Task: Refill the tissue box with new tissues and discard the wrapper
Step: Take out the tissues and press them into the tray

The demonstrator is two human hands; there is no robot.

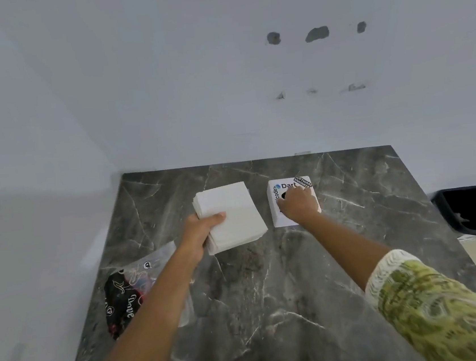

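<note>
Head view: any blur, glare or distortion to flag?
Head view: wide-angle bending, table edges splay outward; soft, even light, faint shadows, no harsh glare on the marble; overall slightly soft, sleeves at the bottom smeared; sticker text on the tissue box legible; left hand holding the tissue stack and right hand reasonably sharp.

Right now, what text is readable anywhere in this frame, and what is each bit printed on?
"Dart": sticker on top of the white tissue box.
"SOFTWARE ENGINEER": black sticker at the box's far right corner.
"code": sideways along the box's left edge; a blurred character follows.
"Dove" or "Love": script on the empty wrapper, unclear which.
</note>
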